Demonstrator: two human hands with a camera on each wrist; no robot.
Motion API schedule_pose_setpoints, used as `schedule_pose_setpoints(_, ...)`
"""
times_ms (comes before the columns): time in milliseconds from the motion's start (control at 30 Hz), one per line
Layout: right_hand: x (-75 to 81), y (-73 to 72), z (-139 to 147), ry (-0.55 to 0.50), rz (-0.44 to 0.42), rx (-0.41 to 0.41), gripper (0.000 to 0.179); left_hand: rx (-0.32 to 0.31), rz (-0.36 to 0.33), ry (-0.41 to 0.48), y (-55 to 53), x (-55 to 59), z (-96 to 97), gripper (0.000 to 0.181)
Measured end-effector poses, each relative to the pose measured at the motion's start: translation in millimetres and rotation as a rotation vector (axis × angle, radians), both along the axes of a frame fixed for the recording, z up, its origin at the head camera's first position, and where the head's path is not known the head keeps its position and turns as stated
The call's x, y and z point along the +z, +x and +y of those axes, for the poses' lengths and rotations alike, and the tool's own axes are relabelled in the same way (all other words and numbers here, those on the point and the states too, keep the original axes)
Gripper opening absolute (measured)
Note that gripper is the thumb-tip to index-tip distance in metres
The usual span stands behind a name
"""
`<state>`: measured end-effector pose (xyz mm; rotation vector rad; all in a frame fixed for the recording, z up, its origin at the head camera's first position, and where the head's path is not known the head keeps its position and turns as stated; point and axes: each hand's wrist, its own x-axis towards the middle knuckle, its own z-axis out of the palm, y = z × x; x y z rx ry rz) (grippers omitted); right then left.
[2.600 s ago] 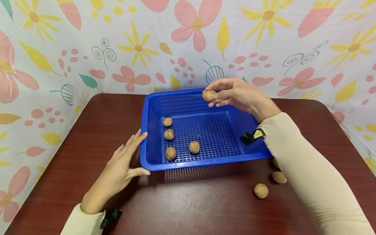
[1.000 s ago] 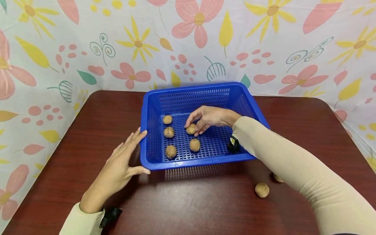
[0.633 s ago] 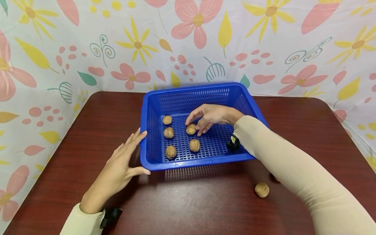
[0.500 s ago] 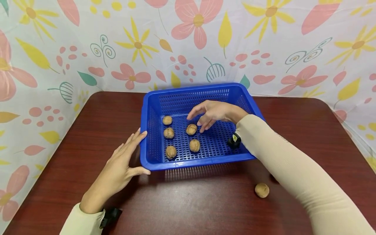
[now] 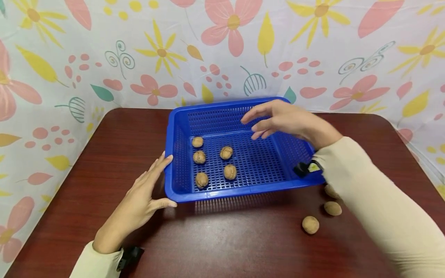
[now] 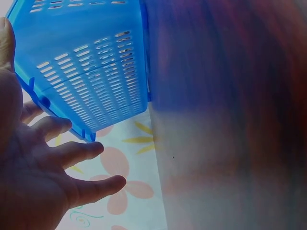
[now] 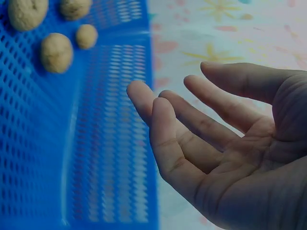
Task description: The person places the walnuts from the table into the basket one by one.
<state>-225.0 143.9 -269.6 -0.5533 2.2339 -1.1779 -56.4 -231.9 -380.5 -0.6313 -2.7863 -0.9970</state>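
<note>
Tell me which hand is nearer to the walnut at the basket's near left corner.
Left. The left hand is at the left rim of the blue basket, just outside the wall beside that walnut. The right hand hovers over the basket's far right part, farther off.

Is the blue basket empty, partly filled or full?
Partly filled: five walnuts lie in the blue basket, and much of its mesh floor shows bare.

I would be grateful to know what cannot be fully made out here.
Head view: one walnut outside the blue basket, partly hidden by the right sleeve; whether more lie beneath is unclear.
Head view: part of the right rim, behind the right hand and wrist.
Left wrist view: most of the basket's inside, behind its wall.
Right wrist view: two walnuts, cut off by the top edge.
</note>
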Motion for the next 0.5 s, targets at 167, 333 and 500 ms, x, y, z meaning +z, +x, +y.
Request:
schedule_pose_setpoints(167, 15.2, 24.0, 41.6, -0.02, 0.058, -0.063, 0.035, 0.008, -0.008, -0.013, 0.9, 1.9, 0.5, 0.1)
schedule_pose_setpoints(333, 9.6, 50.9, 88.9, -0.008, 0.111, -0.136, 0.037, 0.008, -0.015, -0.012, 1.5, 2.0, 1.4, 0.101)
schedule_pose_setpoints(500, -4.4, 76.5, 137.5, -0.064, 0.163, -0.247, 0.037, 0.002, -0.001, -0.009, 0.9, 1.9, 2.2, 0.101)
